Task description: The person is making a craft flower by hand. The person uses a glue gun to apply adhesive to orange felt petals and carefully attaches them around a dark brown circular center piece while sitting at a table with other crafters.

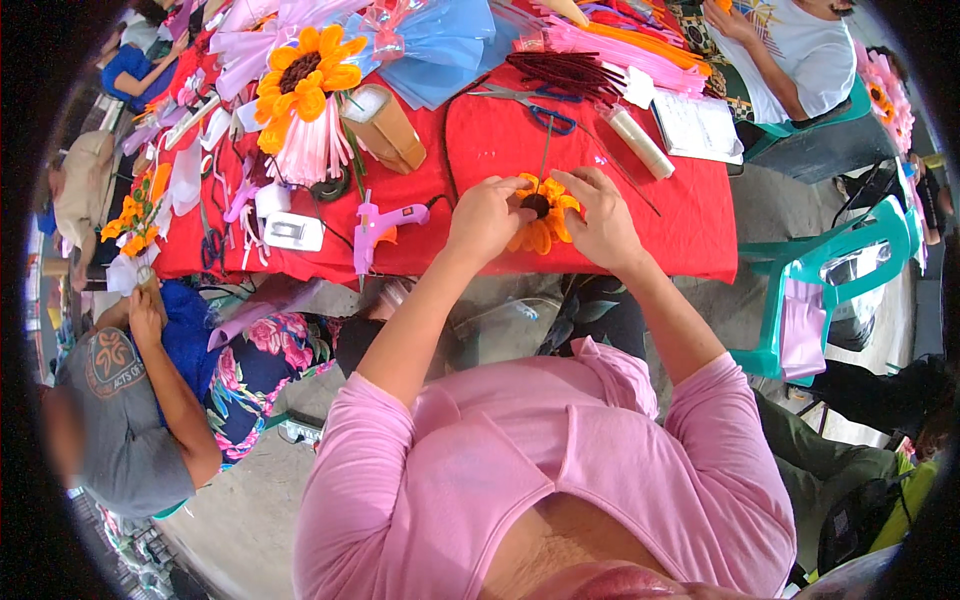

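— Both hands meet at one small orange paper flower [540, 225]. How do they hold it?

— Left hand [487, 218] is curled over the flower's left side, fingers pinched on the petals beside the dark centre. Right hand [600, 222] grips the right side, its fingers bent over the petals' upper edge. A thin dark stem rises from the centre, between the two hands.

— Where does that flower sit?

— Low over the red-covered surface [690, 215], close to its near edge; whether it rests on the cloth I cannot tell.

— What lies around the flower?

— Left of it, a pink glue gun [380, 228] stands on the cloth, and farther left a small white box [293, 231]. Up and left of the flower is a big finished sunflower [305, 75] with pale pink wrapping under it, and a roll of brown tape [385, 125] just beside that. Straight beyond the flower lie blue-handled scissors [535, 108] and a bundle of dark red sticks [570, 70]. Up and right of it, a white tube [638, 140] lies slanted, next to a sheet of paper [695, 125].

— Anyone else nearby?

— Well left of the flower, a person in a grey shirt [115, 420] sits at the surface's end. Far beyond and to the right, another person in a white shirt [800, 50] sits on a green chair [815, 270].
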Motion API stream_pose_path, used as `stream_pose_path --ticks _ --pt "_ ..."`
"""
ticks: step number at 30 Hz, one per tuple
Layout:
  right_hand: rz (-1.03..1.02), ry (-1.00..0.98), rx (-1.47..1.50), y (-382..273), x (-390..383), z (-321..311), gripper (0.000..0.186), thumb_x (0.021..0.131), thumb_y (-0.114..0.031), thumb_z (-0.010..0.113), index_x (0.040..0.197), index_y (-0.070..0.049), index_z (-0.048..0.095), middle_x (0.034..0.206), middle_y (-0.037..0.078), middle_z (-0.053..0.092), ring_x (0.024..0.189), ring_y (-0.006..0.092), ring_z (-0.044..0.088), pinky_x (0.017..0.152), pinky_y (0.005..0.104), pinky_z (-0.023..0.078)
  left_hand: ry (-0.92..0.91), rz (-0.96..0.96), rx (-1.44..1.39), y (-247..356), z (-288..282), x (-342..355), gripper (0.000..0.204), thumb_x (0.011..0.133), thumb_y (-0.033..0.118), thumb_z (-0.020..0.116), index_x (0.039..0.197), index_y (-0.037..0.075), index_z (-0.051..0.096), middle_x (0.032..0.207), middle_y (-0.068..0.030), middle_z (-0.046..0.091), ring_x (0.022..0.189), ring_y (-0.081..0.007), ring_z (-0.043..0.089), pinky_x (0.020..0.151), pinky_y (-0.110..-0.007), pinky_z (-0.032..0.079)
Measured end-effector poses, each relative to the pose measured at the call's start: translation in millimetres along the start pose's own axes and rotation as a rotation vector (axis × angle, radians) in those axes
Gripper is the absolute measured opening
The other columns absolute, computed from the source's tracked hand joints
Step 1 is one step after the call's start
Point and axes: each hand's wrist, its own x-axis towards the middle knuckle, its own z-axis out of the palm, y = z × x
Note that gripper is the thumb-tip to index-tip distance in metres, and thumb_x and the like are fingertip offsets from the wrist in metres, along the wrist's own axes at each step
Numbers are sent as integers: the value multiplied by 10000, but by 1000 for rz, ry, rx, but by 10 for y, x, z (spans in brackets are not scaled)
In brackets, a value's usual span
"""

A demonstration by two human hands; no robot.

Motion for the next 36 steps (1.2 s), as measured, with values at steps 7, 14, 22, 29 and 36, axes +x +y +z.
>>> stream_pose_path --ticks 7,14,22,29,36 --pt "-32 -4 47 113 68 -69 406 657 -27 554 1062 -31 582 996 185 561 920 345 542 821 395 448 28 10 27 16 -70 -39 347 697 149 678 1028 65 618 859 -126 596 796 -273 598 722 -370 469" --pt "-5 -89 6 -77 67 44 437 702 -106 585 1133 -43 546 1045 186 575 1002 355 519 891 404 413 2 -37 61 59 -67 -127 278 720 169 608 990 108 626 886 -140 603 849 -306 586 722 -414 475" --pt "30 -93 282 -169 229 9 363 797 -115 616 1138 -12 547 1061 138 559 989 234 536 855 323 412 49 -9 -14 175 -134 -335 195 721 167 616 864 37 590 874 -158 551 808 -337 581 670 -427 484" --pt "-52 -21 309 -39 325 114 138 835 -61 558 934 28 596 939 104 593 868 189 565 770 274 433 -22 161 -181 253 -136 -1087 223 720 251 616 851 72 605 820 -125 565 783 -310 584 653 -419 467" --pt "-16 32 260 -73 363 56 143 848 -82 566 937 23 602 837 74 597 782 132 534 690 260 429 -395 -140 -296 -640 392 -1894 216 651 263 666 756 78 624 751 -103 621 727 -268 607 620 -391 457"
